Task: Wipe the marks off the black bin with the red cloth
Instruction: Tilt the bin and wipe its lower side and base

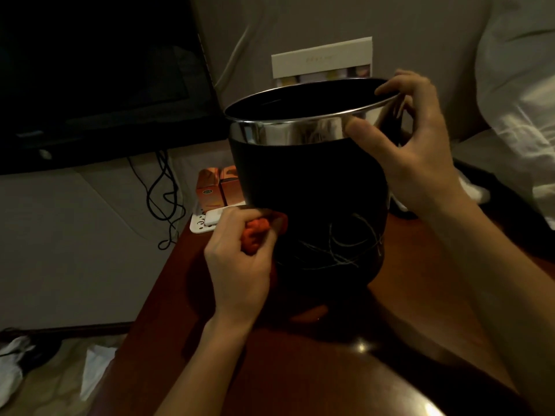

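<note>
Overall light: pretty dim, warm indoor tint, lots of murky dark areas.
Brightest spot: white bedding [522, 94] top right, nearly blown out.
Glare: small hot spots on the glossy wooden table [354, 367], plus a shiny reflection along the black bin [309, 187]'s metal band.
Shadows: bin body almost pure black, only the pale marks [351, 247] stand out; TV screen [90, 70] is a dark blob.
Blur: soft all over, right hand [420, 151] a bit smeared.
Distortion: wide-angle bending at the edges, forearms look stretched.

Reddish wooden table [300, 370], orange cartons [217, 187] on white tray [199, 225], dark television [90, 76], black cables [163, 190], white bedding [522, 85]
</note>
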Action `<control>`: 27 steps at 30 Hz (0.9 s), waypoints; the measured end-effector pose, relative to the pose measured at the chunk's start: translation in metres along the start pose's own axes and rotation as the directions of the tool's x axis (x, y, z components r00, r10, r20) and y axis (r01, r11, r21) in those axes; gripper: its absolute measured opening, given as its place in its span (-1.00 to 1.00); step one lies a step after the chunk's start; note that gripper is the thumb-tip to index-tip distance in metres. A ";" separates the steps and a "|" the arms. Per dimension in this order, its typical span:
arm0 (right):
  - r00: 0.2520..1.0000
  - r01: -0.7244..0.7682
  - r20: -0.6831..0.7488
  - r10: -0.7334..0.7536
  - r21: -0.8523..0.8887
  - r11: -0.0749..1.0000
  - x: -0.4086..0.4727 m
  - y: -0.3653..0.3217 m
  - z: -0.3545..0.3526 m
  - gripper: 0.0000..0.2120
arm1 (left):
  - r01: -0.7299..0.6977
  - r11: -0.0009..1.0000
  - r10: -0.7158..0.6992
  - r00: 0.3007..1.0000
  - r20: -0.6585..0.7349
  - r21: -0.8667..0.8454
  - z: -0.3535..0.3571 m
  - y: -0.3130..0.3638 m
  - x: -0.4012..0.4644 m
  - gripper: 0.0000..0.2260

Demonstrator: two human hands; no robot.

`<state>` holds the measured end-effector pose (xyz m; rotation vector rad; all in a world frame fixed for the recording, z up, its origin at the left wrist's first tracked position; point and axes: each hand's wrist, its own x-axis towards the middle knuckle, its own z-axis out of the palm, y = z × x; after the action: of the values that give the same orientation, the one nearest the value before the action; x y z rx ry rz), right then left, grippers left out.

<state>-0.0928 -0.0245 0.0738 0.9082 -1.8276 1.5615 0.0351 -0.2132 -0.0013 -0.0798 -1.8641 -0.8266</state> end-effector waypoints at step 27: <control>0.998 0.058 -0.016 -0.060 -0.087 0.994 0.002 -0.002 0.005 -0.44 | -0.130 0.982 0.124 0.991 0.051 0.137 0.011 0.008 0.005 -0.86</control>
<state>-0.0921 -0.0301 0.0760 0.8971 -1.8243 1.4387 0.0270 -0.2022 0.0042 -0.1279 -1.9305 -0.6088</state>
